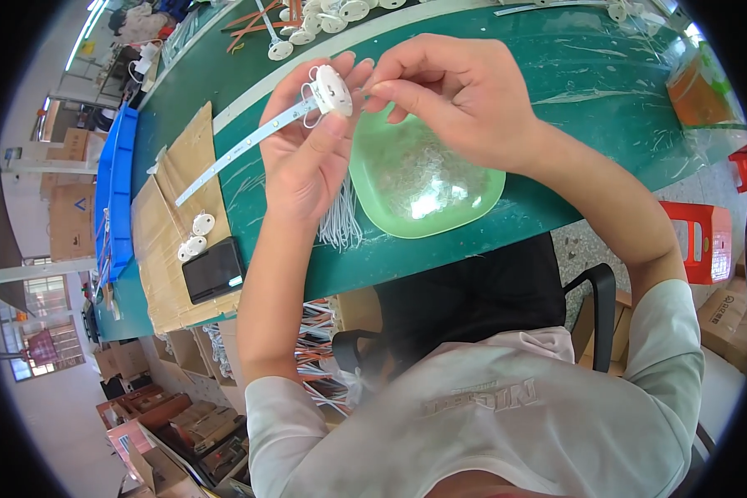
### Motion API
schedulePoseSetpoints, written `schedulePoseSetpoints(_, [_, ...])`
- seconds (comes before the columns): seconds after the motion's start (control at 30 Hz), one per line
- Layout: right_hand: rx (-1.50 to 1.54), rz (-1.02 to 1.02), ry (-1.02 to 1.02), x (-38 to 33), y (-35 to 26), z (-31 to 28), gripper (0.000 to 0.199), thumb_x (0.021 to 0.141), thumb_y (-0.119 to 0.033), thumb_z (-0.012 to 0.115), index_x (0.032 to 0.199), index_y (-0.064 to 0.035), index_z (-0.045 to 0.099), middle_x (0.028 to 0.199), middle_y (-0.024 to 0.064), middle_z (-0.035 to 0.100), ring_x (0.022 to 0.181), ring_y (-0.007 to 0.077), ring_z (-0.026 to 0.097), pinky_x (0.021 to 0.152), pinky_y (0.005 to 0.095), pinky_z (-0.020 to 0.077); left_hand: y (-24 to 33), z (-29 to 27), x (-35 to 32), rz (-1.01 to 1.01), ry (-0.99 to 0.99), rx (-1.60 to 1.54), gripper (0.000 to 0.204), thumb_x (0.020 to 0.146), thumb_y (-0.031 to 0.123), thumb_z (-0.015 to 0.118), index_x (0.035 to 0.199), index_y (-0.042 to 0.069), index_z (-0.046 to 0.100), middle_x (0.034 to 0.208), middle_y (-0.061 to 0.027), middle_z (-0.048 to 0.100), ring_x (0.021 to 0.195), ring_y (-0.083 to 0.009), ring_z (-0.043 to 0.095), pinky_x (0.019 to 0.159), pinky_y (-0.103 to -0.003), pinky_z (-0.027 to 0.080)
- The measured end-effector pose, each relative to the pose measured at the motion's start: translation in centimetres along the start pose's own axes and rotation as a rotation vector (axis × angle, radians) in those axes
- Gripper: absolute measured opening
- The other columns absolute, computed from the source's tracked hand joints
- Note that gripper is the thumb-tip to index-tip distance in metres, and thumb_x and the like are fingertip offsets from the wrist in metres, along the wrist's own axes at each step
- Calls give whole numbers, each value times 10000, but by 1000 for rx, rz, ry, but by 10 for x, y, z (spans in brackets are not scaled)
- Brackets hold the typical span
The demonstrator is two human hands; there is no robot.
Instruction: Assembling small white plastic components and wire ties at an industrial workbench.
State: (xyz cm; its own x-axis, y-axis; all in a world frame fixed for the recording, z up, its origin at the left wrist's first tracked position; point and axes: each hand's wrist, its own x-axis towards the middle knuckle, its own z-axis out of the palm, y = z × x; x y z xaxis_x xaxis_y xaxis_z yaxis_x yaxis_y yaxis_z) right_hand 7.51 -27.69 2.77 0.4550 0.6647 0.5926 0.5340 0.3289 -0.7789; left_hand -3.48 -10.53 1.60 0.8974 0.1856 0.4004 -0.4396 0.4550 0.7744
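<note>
My left hand [295, 170] is closed around a white round plastic cap [334, 90], tilted up between thumb and fingers. From the cap a narrow white LED strip [245, 145] runs down to the left, with a thin white wire looped beside it. My right hand [485, 104] is just right of the cap, thumb and fingertips pinched together. Whatever sits in that pinch is too small to make out. Below both hands stands a light green bowl [372, 207] holding many small clear pieces [440, 170].
White cords [340, 220] lie bundled left of the bowl. A cardboard sheet [153, 228] carries a black phone [214, 270] and loose round caps [203, 223]. A blue tray [123, 191] stands farther left. More caps [332, 17] are heaped at the back. A red stool [705, 241] is at right.
</note>
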Motion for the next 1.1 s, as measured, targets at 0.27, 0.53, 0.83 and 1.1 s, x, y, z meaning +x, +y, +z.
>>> schedulePoseSetpoints(0.27, [-90, -119, 72, -5, -4, 8, 90, 930, 2, 635, 1007, 19, 679, 978, 75, 711, 858, 141, 705, 610, 265, 586, -2, 2, -4, -27, -3, -4, 485, 867, -56, 681, 1315, 46, 528, 1384, -210, 550, 1323, -355, 515, 1124, -482, 425])
schedulePoseSetpoints(0.53, [-242, -286, 59, -5, -6, 7, 88, 891, 34, 649, 972, 7, 664, 915, 103, 703, 730, 164, 684, 590, 255, 590, -1, 6, -4, -44, 17, -68, 462, 864, -16, 712, 1288, 45, 541, 1369, -209, 564, 1327, -370, 510, 1105, -495, 453])
schedulePoseSetpoints(0.83, [-218, -346, 106, -4, -2, 12, 93, 879, 54, 644, 957, 4, 660, 866, 108, 693, 669, 166, 681, 568, 252, 556, -4, 2, -6, -85, 14, -34, 452, 844, -25, 736, 1257, 62, 573, 1333, -214, 588, 1318, -329, 526, 1063, -462, 499])
schedulePoseSetpoints(1.1, [-322, -435, 134, -4, -5, 7, 140, 817, 61, 671, 924, -30, 675, 748, 95, 659, 623, 210, 659, 539, 281, 507, -9, 5, -6, -48, -14, 58, 401, 831, -36, 751, 1184, 77, 598, 1287, -98, 629, 1321, -326, 523, 1093, -486, 467])
